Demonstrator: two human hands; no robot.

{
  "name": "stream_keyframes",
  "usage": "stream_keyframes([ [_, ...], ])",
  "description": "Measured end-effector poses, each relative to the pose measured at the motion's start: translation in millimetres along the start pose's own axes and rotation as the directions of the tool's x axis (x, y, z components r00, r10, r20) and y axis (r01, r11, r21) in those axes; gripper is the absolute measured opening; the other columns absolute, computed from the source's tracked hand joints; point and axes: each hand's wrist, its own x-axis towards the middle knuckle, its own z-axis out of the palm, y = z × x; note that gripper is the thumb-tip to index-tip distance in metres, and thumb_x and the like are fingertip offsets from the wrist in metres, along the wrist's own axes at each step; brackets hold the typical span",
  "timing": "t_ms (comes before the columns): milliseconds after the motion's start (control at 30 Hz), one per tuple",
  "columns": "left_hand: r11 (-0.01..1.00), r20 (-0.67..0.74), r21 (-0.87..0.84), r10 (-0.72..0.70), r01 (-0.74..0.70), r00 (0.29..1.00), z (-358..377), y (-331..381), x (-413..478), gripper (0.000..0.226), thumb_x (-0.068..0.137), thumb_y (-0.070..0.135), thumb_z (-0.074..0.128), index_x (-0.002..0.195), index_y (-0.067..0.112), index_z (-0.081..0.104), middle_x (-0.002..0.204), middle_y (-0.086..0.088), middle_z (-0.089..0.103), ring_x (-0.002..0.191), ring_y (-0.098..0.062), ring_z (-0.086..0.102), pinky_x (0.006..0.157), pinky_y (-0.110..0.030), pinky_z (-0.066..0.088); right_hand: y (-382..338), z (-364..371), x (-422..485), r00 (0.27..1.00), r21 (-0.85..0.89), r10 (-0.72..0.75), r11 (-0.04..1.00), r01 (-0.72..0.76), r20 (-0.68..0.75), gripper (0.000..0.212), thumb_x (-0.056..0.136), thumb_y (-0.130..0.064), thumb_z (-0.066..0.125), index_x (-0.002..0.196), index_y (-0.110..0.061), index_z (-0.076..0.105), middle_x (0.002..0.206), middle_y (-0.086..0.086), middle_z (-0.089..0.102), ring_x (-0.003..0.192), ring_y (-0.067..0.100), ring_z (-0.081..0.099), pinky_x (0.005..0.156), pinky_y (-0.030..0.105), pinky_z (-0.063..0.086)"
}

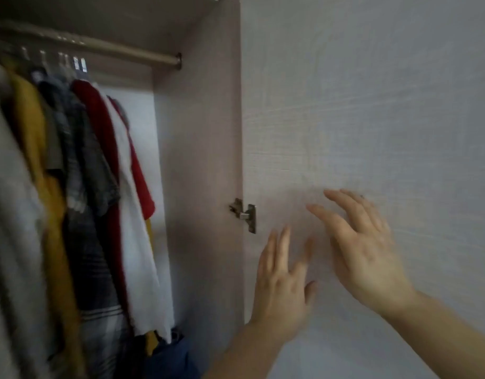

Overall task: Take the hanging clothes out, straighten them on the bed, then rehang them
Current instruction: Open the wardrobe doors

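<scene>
Left hand (279,285) and right hand (367,258) hovered spread by the door (372,105), grips released. Clothes (99,187) hung untouched on the rail (112,47). Next, probably: reach for a hanger (80,64).

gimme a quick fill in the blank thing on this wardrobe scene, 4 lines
1. The door stands ____.
2. The left hand and the right hand both hold ____.
3. The garment hanging just left of the white shirt is ____ in colour.
4. A metal ____ joins the door to the side panel.

Missing words: open; nothing; red; hinge
</scene>
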Motion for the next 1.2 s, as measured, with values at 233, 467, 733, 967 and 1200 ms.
stream_keyframes([
  [233, 0.842, -0.078, 0.369, -0.394, 0.394, 0.916, -108, -84, -76, 0.073, 0.085, 0.037, 0.057, 0.147, 0.031, 0.018, 0.155, -0.006, 0.009, 0.142, -0.029, 0.014, 0.11, -0.047, 0.021, -71, 80, 19, 0.995, 0.366, -0.082, 0.929, 0.053, 0.063, 0.042, 0.081, -0.022, 0.045, 0.118, -0.007, 0.059, 0.125, 0.022, 0.053, 0.11, 0.045, 0.053, 0.09, 0.056, 0.042],
  [467, 0.5, -0.347, 0.622, -0.513, 0.602, 0.785, -221, -92, -148, 0.068, 0.07, 0.021, 0.075, 0.132, 0.01, 0.049, 0.139, -0.023, 0.042, 0.128, -0.043, 0.039, 0.099, -0.057, 0.038, -187, 105, 21, 0.96, 0.599, -0.279, 0.764, 0.24, -0.027, 0.04, 0.077, -0.008, 0.068, 0.117, -0.007, 0.061, 0.119, 0.018, 0.057, 0.111, 0.032, 0.047, 0.096, 0.046, 0.039],
  [733, 0.514, -0.485, 0.432, -0.561, 0.741, 0.671, -266, -108, -169, 0.07, 0.088, 0.023, 0.06, 0.144, 0.002, 0.024, 0.147, -0.024, 0.027, 0.137, -0.037, 0.026, 0.108, -0.046, 0.03, -251, 93, 30, 0.936, 0.672, -0.349, 0.702, 0.235, 0.037, 0.044, 0.08, -0.018, 0.069, 0.122, -0.011, 0.059, 0.125, 0.014, 0.055, 0.117, 0.032, 0.052, 0.1, 0.047, 0.04],
  [967, 0.547, -0.575, 0.053, -0.668, 0.836, 0.473, -264, -127, -155, 0.08, 0.083, 0.024, 0.065, 0.146, 0.015, 0.017, 0.136, -0.014, 0.036, 0.124, -0.024, 0.034, 0.093, -0.028, 0.031, -263, 88, 42, 0.945, 0.632, -0.323, 0.744, 0.217, 0.055, 0.043, 0.083, -0.021, 0.067, 0.124, -0.014, 0.057, 0.129, 0.012, 0.054, 0.121, 0.03, 0.049, 0.103, 0.043, 0.035],
  [1200, 0.519, -0.627, -0.003, -0.667, 0.855, 0.403, -259, -115, -150, 0.084, 0.076, 0.027, 0.072, 0.143, 0.013, 0.023, 0.128, -0.014, 0.044, 0.12, -0.027, 0.036, 0.094, -0.033, 0.031, -257, 75, 42, 0.945, 0.631, -0.325, 0.742, 0.226, 0.043, 0.043, 0.081, -0.018, 0.068, 0.123, -0.013, 0.058, 0.128, 0.012, 0.054, 0.12, 0.031, 0.05, 0.103, 0.044, 0.037],
])
